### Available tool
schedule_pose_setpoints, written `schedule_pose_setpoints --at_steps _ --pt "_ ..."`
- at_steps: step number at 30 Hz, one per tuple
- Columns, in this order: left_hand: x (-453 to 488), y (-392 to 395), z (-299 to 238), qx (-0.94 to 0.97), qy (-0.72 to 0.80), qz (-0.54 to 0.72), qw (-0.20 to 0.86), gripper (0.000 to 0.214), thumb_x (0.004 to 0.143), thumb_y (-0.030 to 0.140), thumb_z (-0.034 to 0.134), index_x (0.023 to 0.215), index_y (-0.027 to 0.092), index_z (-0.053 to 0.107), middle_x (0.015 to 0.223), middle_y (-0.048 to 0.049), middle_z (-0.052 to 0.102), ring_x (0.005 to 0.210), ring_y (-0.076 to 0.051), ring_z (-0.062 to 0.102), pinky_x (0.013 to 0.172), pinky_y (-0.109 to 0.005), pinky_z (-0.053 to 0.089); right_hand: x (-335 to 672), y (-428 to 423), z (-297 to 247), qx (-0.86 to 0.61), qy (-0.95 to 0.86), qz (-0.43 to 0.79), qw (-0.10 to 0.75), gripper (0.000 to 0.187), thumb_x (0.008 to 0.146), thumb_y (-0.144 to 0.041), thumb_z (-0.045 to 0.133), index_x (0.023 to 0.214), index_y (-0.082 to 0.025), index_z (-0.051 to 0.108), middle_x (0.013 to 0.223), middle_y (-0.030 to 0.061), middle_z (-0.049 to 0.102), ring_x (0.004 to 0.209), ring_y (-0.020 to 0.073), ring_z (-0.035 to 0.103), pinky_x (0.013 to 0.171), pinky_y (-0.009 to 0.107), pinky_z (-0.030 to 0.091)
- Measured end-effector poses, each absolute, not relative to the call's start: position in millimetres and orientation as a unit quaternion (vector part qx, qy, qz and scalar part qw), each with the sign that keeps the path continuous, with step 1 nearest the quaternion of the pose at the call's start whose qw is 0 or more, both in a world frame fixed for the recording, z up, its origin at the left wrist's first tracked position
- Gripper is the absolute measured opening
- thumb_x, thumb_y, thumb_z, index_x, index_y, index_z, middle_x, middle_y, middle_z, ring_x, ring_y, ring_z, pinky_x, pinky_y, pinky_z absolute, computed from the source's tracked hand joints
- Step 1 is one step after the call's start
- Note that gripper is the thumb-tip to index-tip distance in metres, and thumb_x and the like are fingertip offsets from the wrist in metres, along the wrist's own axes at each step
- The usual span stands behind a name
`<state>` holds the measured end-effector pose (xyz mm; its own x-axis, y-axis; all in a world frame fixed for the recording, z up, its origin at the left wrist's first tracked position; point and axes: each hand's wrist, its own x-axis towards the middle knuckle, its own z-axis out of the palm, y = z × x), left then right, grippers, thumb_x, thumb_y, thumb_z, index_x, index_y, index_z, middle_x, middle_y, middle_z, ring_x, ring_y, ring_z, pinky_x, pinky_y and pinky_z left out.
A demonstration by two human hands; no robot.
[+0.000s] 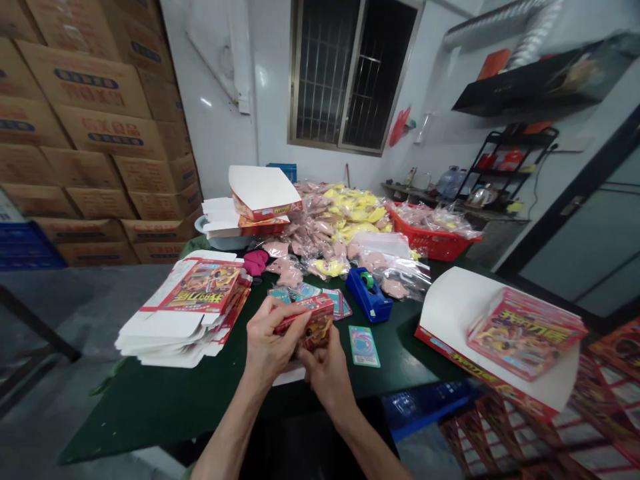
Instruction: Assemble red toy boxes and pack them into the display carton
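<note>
Between my two hands is a small red printed carton (316, 325), held above the near part of the dark green table (165, 400). My left hand (273, 337) grips its left side and top edge, fingers bent over it. From below and the right, my right hand (327, 370) has its fingers closed on the carton's lower part. Just behind the carton, several trading cards (340, 303) lie spread out, partly covered by it. A single card (365, 346) rests to the right of my right hand. The blue tape dispenser (369, 295) stands beyond that card.
Flat unfolded cartons (185, 310) are stacked at left. Bagged pink and yellow pieces (320, 233) heap at the back, beside a red basket (435, 233). An open display box (445, 313) at right holds packed red cartons (525, 330). Brown shipping boxes (100, 127) line the left wall.
</note>
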<state>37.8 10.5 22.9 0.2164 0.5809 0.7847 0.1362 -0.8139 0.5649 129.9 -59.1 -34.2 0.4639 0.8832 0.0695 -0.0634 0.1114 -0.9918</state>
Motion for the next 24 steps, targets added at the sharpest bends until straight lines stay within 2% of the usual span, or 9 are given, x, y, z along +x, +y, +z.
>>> schedule_pose_setpoints --at_steps 3,5,7,9,12,16,21,22,24 --pt "21 14 19 0.773 0.245 0.548 0.204 0.020 0.079 0.024 0.062 0.097 0.020 0.068 0.083 -0.0031 0.059 0.076 -0.014 0.060 0.067 -0.025 0.051 136 -76 -54 -0.605 -0.391 0.318 0.616 0.067 0.082 -0.037 0.056 0.134 -0.012 0.023 0.053 -0.0086 0.050 0.041 0.0094 0.043 0.038 0.018 0.032" --pt "4 16 13 0.750 0.272 0.551 0.244 0.025 0.079 0.025 0.062 0.103 0.021 0.066 0.094 -0.0048 0.062 0.085 -0.017 0.061 0.073 -0.028 0.052 140 -87 -57 -0.631 -0.395 0.259 0.615 0.069 0.084 -0.038 0.052 0.138 -0.012 0.018 0.060 -0.0054 0.053 0.049 0.0116 0.048 0.044 0.021 0.038" --pt "-10 14 6 0.671 0.308 0.595 0.318 0.028 0.077 0.028 0.065 0.105 0.022 0.065 0.101 -0.0048 0.063 0.091 -0.018 0.062 0.076 -0.028 0.053 142 -95 -50 -0.636 -0.400 0.214 0.625 0.069 0.086 -0.038 0.051 0.140 -0.015 0.016 0.074 -0.0006 0.057 0.058 0.0130 0.053 0.052 0.025 0.044" --pt "-16 7 0 0.555 0.327 0.645 0.410 0.031 0.075 0.030 0.068 0.105 0.024 0.063 0.101 -0.0022 0.065 0.087 -0.016 0.063 0.072 -0.025 0.055 140 -99 -37 -0.627 -0.408 0.198 0.633 0.069 0.086 -0.037 0.052 0.142 -0.019 0.014 0.092 0.0046 0.059 0.070 0.0147 0.057 0.060 0.027 0.047" --pt "-13 -9 -5 0.417 0.319 0.674 0.520 0.036 0.074 0.030 0.069 0.108 0.030 0.059 0.106 0.0019 0.066 0.084 -0.013 0.065 0.070 -0.019 0.056 136 -96 -16 -0.613 -0.397 0.175 0.660 0.069 0.086 -0.037 0.053 0.141 -0.024 0.014 0.109 0.0084 0.056 0.086 0.0174 0.059 0.068 0.029 0.049" --pt "-3 -25 -6 0.350 0.301 0.659 0.594 0.043 0.076 0.030 0.067 0.116 0.034 0.054 0.114 0.0009 0.065 0.098 -0.015 0.064 0.078 -0.019 0.056 139 -87 -6 -0.632 -0.343 0.120 0.684 0.071 0.083 -0.039 0.056 0.140 -0.022 0.018 0.105 0.0077 0.053 0.084 0.0173 0.057 0.072 0.031 0.048" --pt "0 -29 -5 0.309 0.295 0.660 0.618 0.043 0.077 0.029 0.064 0.119 0.035 0.053 0.122 0.0008 0.062 0.115 -0.018 0.056 0.086 -0.024 0.055 149 -85 -7 -0.673 -0.294 0.051 0.677 0.079 0.070 -0.038 0.069 0.136 -0.019 0.031 0.100 0.0066 0.055 0.085 0.0194 0.054 0.071 0.032 0.045" --pt "1 -28 -5 0.313 0.294 0.658 0.619 0.042 0.079 0.029 0.063 0.119 0.036 0.053 0.124 0.0013 0.061 0.117 -0.019 0.054 0.088 -0.025 0.054 150 -86 -6 -0.667 -0.294 0.055 0.682 0.076 0.068 -0.038 0.070 0.133 -0.019 0.035 0.100 0.0067 0.056 0.085 0.0198 0.055 0.071 0.032 0.045" --pt "2 -28 -8 0.329 0.289 0.651 0.620 0.041 0.081 0.031 0.059 0.121 0.038 0.051 0.126 0.0012 0.059 0.118 -0.020 0.054 0.090 -0.030 0.054 154 -87 -4 -0.631 -0.321 0.123 0.696 0.059 0.073 -0.039 0.067 0.124 -0.018 0.046 0.097 0.0065 0.060 0.082 0.0191 0.056 0.069 0.030 0.045"
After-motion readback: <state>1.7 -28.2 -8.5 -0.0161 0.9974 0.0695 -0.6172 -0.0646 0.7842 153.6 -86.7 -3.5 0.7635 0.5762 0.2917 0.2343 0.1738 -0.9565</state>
